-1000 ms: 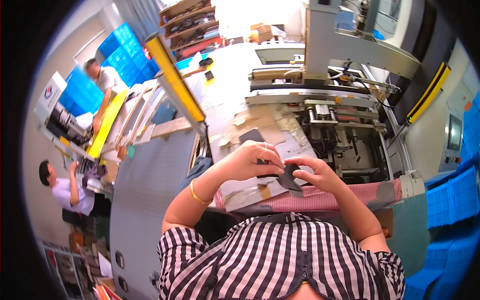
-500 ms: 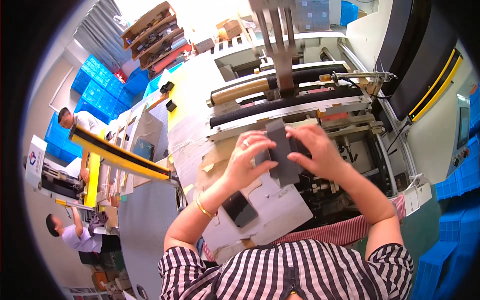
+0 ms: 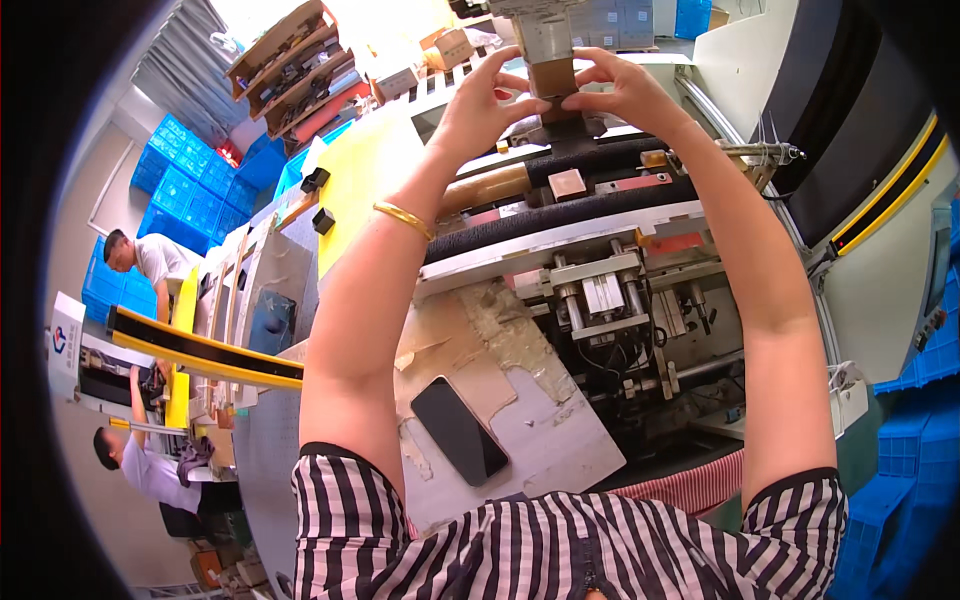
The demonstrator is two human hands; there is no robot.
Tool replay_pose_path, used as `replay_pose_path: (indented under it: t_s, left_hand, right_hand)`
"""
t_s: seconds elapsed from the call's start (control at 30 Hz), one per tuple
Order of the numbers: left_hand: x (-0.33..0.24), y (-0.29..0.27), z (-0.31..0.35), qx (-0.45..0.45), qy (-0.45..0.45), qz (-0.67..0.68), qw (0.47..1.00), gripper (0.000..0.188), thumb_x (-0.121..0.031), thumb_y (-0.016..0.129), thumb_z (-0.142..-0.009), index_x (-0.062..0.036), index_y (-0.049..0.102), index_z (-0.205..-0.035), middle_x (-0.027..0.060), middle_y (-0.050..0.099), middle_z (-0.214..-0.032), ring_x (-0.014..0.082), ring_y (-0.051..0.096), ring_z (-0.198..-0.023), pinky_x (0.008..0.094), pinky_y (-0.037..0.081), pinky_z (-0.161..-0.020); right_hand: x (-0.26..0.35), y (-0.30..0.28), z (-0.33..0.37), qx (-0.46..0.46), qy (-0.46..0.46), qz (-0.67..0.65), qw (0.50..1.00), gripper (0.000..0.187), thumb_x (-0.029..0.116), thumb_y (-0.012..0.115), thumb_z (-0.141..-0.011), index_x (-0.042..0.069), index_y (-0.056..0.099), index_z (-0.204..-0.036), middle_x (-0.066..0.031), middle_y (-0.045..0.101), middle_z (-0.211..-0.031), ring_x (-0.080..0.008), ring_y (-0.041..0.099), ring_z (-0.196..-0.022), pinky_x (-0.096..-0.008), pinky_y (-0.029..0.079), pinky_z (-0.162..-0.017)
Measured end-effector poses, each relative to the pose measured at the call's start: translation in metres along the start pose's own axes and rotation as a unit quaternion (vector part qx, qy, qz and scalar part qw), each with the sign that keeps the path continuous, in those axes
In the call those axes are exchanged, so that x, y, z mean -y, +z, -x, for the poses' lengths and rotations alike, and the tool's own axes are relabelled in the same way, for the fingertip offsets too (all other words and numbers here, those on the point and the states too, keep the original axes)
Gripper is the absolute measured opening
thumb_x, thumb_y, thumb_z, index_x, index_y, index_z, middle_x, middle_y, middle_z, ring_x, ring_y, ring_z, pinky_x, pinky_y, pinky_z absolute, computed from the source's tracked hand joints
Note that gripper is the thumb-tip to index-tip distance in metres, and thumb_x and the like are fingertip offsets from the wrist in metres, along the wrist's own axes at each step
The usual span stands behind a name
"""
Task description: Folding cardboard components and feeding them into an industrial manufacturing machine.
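My left hand [image 3: 480, 108] and my right hand [image 3: 628, 92] reach far forward to the machine's upright head [image 3: 533, 38]. They flank a brown block [image 3: 552, 78] at its lower end. Fingers are bent and thumbs come close together at the top of a dark grey flat piece [image 3: 568, 130], just below the block. Both hands seem to pinch this piece at its edges; the fingertips behind the block are hidden. Black rollers [image 3: 560, 208] lie below it, with a small pinkish pad [image 3: 567, 183] between them.
A black phone [image 3: 460, 430] lies on the worn grey board [image 3: 560, 435] before me. Two small black boxes [image 3: 322, 220] sit by a yellow sheet [image 3: 365, 170]. A yellow-black bar [image 3: 205, 345] juts in at left. Two people work there. Blue crates [image 3: 905, 450] stand at right.
Both hands have moved forward from above the board to the machine head, carrying the dark grey piece. The head, which reached down between the rollers, is now higher. The phone is fully uncovered.
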State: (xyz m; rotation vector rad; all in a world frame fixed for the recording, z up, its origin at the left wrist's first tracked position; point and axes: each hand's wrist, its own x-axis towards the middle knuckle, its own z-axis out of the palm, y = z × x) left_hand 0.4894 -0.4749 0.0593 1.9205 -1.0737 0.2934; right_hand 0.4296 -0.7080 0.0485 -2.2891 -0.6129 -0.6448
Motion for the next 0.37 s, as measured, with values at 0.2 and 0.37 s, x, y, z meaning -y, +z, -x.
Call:
replay_pose_path:
  t_s: [0.2,0.37]
  left_hand:
    - [-0.037,-0.01,0.122,-0.035,-0.004,-0.049,0.998,0.074,-0.03,0.083,-0.075,-0.0083,0.049,-0.136,0.013,0.059,-0.128,0.0259,0.056,-0.114,0.0411,0.048,-0.095]
    - [-0.05,-0.071,0.307,0.098,-0.105,0.014,0.99,0.05,-0.019,0.078,-0.082,-0.0123,0.06,-0.128,0.0098,0.06,-0.131,0.0235,0.057,-0.115,0.0357,0.045,-0.098]
  right_hand:
    - [0.123,0.05,0.091,-0.254,0.192,-0.238,0.918,0.031,0.026,0.05,-0.101,0.004,0.061,-0.119,-0.0099,0.067,-0.104,-0.0196,0.063,-0.094,-0.0303,0.048,-0.084]
    - [0.224,0.138,0.209,0.168,0.134,-0.329,0.92,0.012,0.011,0.065,-0.091,0.001,0.072,-0.093,-0.0114,0.072,-0.09,-0.0185,0.067,-0.095,-0.033,0.05,-0.09]
